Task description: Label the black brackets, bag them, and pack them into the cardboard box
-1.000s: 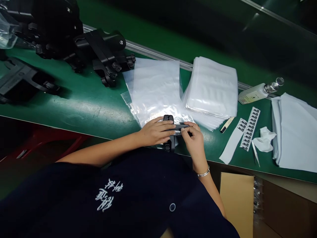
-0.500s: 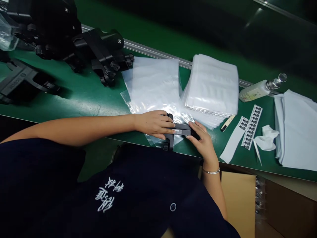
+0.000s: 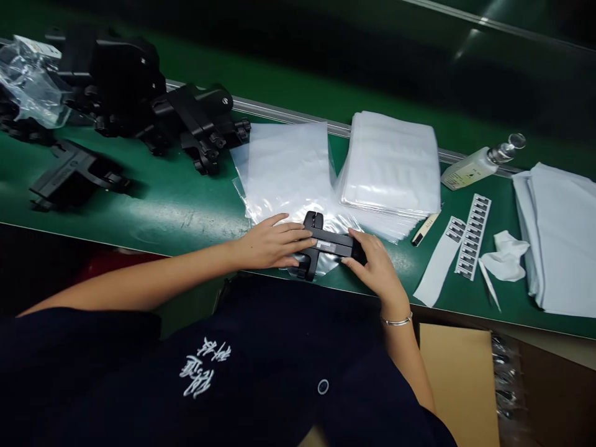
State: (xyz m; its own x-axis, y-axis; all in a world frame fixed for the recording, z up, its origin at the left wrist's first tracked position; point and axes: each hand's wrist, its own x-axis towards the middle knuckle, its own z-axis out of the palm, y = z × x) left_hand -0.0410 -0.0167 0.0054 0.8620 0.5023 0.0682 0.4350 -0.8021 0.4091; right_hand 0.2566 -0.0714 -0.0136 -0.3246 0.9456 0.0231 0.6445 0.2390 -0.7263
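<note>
A green tabletop (image 3: 177, 205) runs across in front of me, with a metal rail along its far edge. At its near edge lies a T-shaped black plastic part (image 3: 333, 243), resting on the corner of a flat pile of clear plastic bags (image 3: 284, 164). My left hand (image 3: 270, 245) lies open, fingers stretched flat against the part's left end. My right hand (image 3: 375, 268) curls round its right end, gripping it. A small pale label (image 3: 325, 245) sits on the middle bar; its print is too small to read.

Just right of the clear bags is one thick stack of milky white bags (image 3: 391, 164). Beyond that I count:

- one white pen (image 3: 424, 228), its lettering illegible
- one white backing strip (image 3: 437, 267)
- two strips of printed labels (image 3: 472, 242), one long and one short
- one crumpled white tissue (image 3: 505, 257)
- one pair of white tweezers (image 3: 488, 285)
- one pale pump bottle (image 3: 477, 167) lying on its side, its label unreadable
- a pile of folded white cloths (image 3: 559, 236)

To the far left is a heap of black plastic parts (image 3: 139, 93), too tangled to count, and one more black part (image 3: 74, 177) lies apart from it. My dark shirt (image 3: 279, 372) bears white embroidered characters (image 3: 205, 372).
</note>
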